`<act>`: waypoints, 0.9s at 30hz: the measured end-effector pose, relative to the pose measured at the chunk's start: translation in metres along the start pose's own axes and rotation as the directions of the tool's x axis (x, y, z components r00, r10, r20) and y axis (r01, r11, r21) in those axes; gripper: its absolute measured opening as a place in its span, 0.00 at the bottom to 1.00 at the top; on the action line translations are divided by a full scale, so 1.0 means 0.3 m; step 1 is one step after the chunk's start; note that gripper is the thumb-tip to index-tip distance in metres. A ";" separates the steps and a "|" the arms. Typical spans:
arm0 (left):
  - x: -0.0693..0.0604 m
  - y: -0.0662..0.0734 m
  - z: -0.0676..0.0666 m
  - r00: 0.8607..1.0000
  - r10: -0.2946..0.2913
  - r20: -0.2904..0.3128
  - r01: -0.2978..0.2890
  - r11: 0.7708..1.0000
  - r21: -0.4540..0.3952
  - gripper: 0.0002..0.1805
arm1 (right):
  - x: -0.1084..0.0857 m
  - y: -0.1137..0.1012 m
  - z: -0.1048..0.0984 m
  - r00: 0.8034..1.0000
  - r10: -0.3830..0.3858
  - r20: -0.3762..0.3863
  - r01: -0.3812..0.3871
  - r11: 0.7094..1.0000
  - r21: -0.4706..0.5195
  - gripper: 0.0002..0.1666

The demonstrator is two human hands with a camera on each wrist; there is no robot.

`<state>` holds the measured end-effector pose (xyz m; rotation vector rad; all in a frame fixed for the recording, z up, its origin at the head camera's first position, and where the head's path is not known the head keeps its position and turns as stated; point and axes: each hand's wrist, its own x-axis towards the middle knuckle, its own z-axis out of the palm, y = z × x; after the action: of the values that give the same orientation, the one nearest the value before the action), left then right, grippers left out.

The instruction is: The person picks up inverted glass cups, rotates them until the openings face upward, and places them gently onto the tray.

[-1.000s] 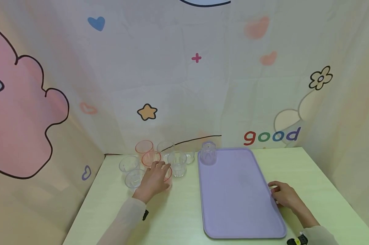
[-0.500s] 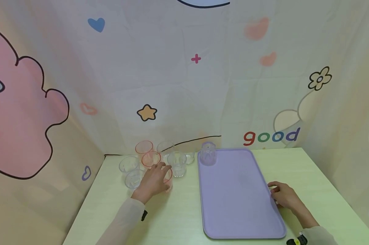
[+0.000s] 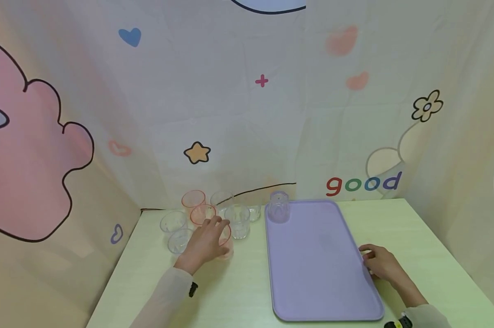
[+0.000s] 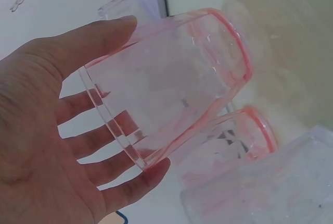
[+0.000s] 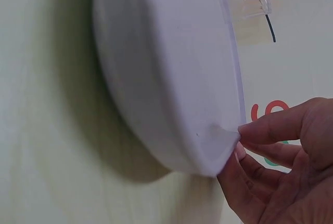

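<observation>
In the head view my left hand [image 3: 203, 246] grips a red-rimmed clear glass [image 3: 226, 243] at the front of a cluster of glasses. The left wrist view has thumb and fingers of my left hand [image 4: 78, 120] around that glass [image 4: 171, 78], with another red-rimmed glass [image 4: 223, 146] just behind it. My right hand [image 3: 381, 262] holds the right edge of the purple tray [image 3: 321, 273]. Up close in the right wrist view, the thumb and fingers of my right hand [image 5: 286, 156] pinch the tray rim [image 5: 171, 104].
Purple-tinted glass [image 3: 279, 207] on the tray's back left corner. Two red-rimmed glasses [image 3: 203, 214] and several clear ones [image 3: 237, 221] crowd the back left of the table [image 3: 148, 282]. A printed cloth [image 3: 230, 105] hangs behind the table.
The red-rimmed glass in my left hand has shifted slightly, its base showing farther to the right and nearer the front. My right hand and the tray stay in place.
</observation>
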<state>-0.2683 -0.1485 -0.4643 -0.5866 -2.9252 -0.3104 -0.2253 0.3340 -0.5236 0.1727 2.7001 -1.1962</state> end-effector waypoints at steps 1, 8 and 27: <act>-0.001 0.002 -0.005 1.000 -0.005 -0.007 0.005 1.000 -0.005 0.41 | 0.000 0.001 0.001 1.000 0.002 0.000 -0.002 1.000 -0.001 0.25; -0.013 0.021 -0.047 0.996 -0.068 -0.062 0.066 0.997 -0.039 0.43 | 0.003 0.002 0.001 1.000 -0.001 0.001 0.001 1.000 0.000 0.25; -0.034 0.078 -0.086 0.974 -0.126 -0.186 0.050 0.928 -0.369 0.43 | -0.005 0.005 0.005 1.000 0.002 -0.010 -0.002 1.000 0.020 0.25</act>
<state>-0.2473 -0.1369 -0.4372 -0.4327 -2.7087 -0.8824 -0.2233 0.3338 -0.5253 0.1842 2.6969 -1.2251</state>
